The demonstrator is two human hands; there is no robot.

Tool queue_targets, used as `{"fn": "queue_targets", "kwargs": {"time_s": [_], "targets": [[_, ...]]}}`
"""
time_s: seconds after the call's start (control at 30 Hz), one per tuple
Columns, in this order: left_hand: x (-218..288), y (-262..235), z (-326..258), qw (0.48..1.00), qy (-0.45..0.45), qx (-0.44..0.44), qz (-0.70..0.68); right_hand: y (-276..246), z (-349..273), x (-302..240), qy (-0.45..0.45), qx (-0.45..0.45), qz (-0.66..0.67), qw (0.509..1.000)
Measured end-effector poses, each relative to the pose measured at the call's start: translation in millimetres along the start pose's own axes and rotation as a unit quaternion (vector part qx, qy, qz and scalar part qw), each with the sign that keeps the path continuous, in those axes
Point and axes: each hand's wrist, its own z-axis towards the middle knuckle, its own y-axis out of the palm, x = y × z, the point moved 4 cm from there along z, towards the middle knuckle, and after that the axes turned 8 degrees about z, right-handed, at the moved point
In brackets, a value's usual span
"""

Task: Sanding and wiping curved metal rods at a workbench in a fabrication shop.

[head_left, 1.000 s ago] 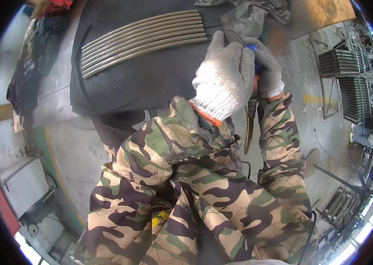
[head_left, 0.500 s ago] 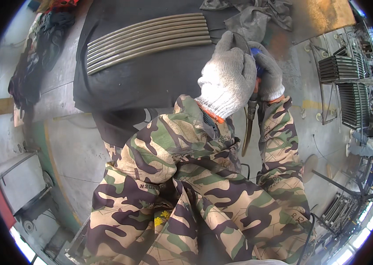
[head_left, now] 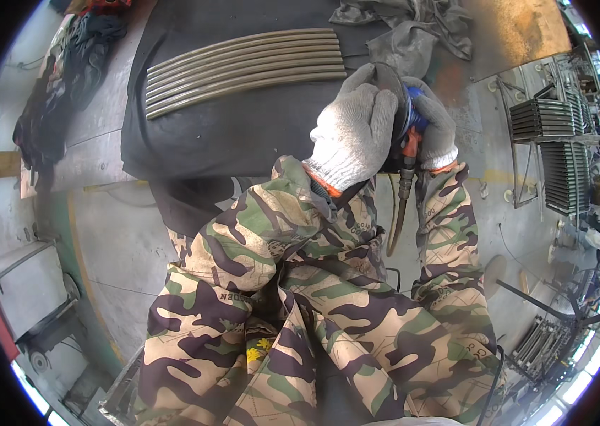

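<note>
A pneumatic sander [head_left: 417, 119] with a blue body and an orange handle is held on its side, over the near right edge of the black-covered table. My right hand [head_left: 436, 126], in a white knit glove, is wrapped round its body. Its dark round disc [head_left: 389, 75] faces left. My left hand [head_left: 357, 131], gloved alike, has its fingers closed against the disc's face and edge; part of that contact is hidden. A brown air hose [head_left: 397, 220] hangs from the handle's coupling. Left of my hands, several metal tubes [head_left: 243, 67] lie side by side on the black cover [head_left: 236, 138].
A crumpled grey cloth [head_left: 403, 50] lies beyond my hands, beside a rusty-brown board [head_left: 520, 32] at the far right. Dark clothing [head_left: 66, 85] is heaped on the left. Racks of stacked metal parts [head_left: 563, 167] stand on the right. A stand [head_left: 541, 295] is nearer on the right.
The sander has turned so that more of its disc and orange handle shows. My left hand has shifted slightly left and down, still against the disc. The right hand keeps its grip.
</note>
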Motion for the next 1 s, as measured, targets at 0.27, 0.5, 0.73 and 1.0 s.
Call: {"fn": "queue_targets", "kwargs": {"time_s": [0.27, 0.5, 0.73, 1.0], "targets": [[12, -12, 6, 0.996, -0.017, -0.081, 0.022, 12, 5, -3, 0.005, 0.004, -0.014, 1.0], [-2, -47, -18, 0.994, 0.079, -0.058, 0.046, 2, -12, -8, -0.005, -0.021, -0.074, 0.997], [-59, -72, -27, 0.981, 0.022, -0.02, 0.193, -123, -47, -23, -0.014, 0.017, -0.062, 0.998], [-95, -131, -27, 0.954, -0.016, 0.045, 0.297, -231, -54, -51, -0.269, -0.004, -0.532, 0.803]]}}
